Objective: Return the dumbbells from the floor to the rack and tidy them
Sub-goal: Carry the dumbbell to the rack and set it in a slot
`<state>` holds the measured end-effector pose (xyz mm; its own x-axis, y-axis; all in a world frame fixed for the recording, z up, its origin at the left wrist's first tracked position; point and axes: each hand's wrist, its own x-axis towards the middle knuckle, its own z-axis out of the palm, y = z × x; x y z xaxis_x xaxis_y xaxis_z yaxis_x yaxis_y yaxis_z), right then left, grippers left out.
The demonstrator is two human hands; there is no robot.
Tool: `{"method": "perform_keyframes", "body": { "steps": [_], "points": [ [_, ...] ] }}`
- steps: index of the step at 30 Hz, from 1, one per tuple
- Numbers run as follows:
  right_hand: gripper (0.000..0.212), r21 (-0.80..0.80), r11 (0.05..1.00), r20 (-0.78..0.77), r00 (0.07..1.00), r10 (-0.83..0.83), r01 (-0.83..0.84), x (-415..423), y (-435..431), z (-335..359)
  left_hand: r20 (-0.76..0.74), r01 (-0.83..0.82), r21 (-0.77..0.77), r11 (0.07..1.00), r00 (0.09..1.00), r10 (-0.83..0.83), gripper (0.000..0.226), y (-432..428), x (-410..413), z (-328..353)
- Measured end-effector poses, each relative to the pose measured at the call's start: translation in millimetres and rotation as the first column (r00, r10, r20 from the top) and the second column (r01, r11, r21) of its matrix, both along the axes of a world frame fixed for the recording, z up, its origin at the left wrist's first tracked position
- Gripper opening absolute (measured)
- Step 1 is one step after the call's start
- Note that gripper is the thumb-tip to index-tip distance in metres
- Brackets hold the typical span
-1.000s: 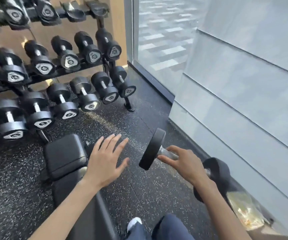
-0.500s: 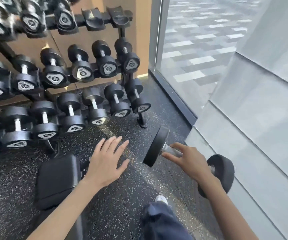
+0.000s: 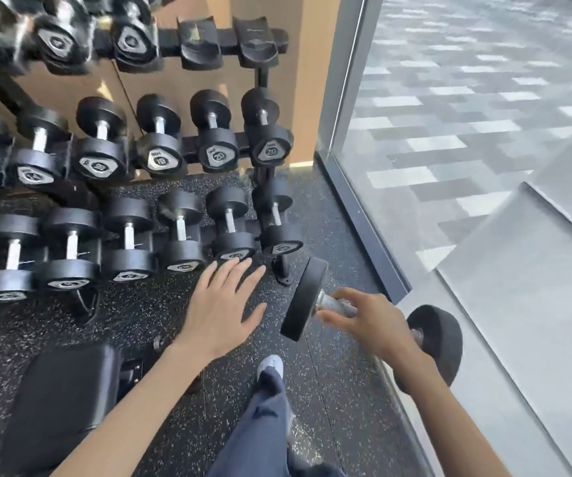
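Right of centre, a black round-headed dumbbell with a steel handle (image 3: 374,316) is held above the speckled floor (image 3: 332,383) in the right grip (image 3: 370,323); the left grip (image 3: 222,308) is spread open, empty, below the black three-tier rack (image 3: 260,75).

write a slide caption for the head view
Right hand carries a dumbbell toward the rack, left hand open.

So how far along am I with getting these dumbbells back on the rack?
Mostly done: the rack's middle and bottom rows look full. In hand: your right hand grips one dumbbell by its handle; your left hand is open and empty. Left: seat it, probably in the two empty top cradles.
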<state>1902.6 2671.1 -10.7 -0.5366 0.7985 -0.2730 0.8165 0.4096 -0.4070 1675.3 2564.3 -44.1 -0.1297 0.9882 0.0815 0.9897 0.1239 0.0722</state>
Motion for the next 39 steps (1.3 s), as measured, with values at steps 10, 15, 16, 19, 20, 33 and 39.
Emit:
{"method": "perform_keyframes", "body": {
  "steps": [10,15,16,19,20,33,39],
  "points": [
    [0.064,0.05,0.997,-0.011,0.998,0.065,-0.064,-93.4,174.1,3.3,0.005,-0.058,0.047,0.997,0.998,0.058,0.062,147.7,-98.6,-3.1],
    [0.064,0.106,0.988,0.013,0.993,0.114,-0.115,-138.7,259.6,15.2,0.011,-0.089,0.012,0.996,0.996,0.088,0.066,223.8,-141.3,9.8],
    [0.063,0.111,0.986,0.026,0.992,0.122,-0.125,-145.1,274.0,17.0,0.01,-0.084,0.014,0.996,0.996,0.084,0.067,237.0,-147.1,11.3],
    [0.069,0.099,0.987,0.01,0.992,0.128,-0.128,-162.8,313.5,18.6,0.02,-0.097,0.012,0.995,0.995,0.097,0.059,270.6,-161.2,17.2],
    [0.074,0.094,0.987,-0.005,0.992,0.129,-0.128,-168.6,326.3,18.4,0.009,-0.098,0.012,0.995,0.995,0.098,0.058,282.1,-166.4,17.8],
    [0.061,0.0,0.96,0.044,0.959,0.281,-0.281,-214.3,555.2,-4.7,0.022,-0.327,0.035,0.944,0.945,0.327,0.06,483.2,-194.3,-3.5],
    [0.058,0.046,0.885,0.155,0.879,0.451,-0.463,-237.9,675.7,17.1,0.034,-0.422,0.031,0.906,0.907,0.421,0.059,569.7,-191.2,0.9]
  ]
}}
